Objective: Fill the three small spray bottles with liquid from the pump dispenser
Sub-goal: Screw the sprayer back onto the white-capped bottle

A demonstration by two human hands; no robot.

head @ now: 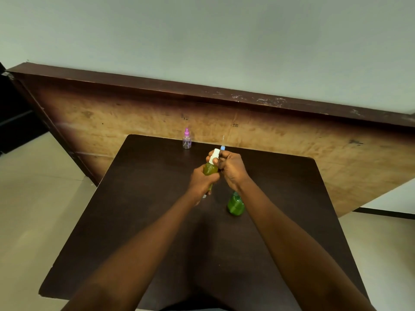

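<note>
My left hand (pixel 202 180) grips the body of the pump dispenser (pixel 210 169), a bottle of yellow-green liquid held above the dark table (pixel 157 221). My right hand (pixel 231 169) curls round its white pump head (pixel 216 153), thumb on the neck. A blue spray cap (pixel 222 148) with a thin tube pointing up shows just behind my right fingers; I cannot tell whether the hand holds it. A green spray bottle (pixel 235 205) stands on the table under my right wrist, its top hidden. A clear spray bottle with a pink cap (pixel 186 140) stands at the table's far edge.
A large wooden board (pixel 292 142) leans against the wall right behind the table's far edge. Pale floor (pixel 33 198) lies to the left and right of the table.
</note>
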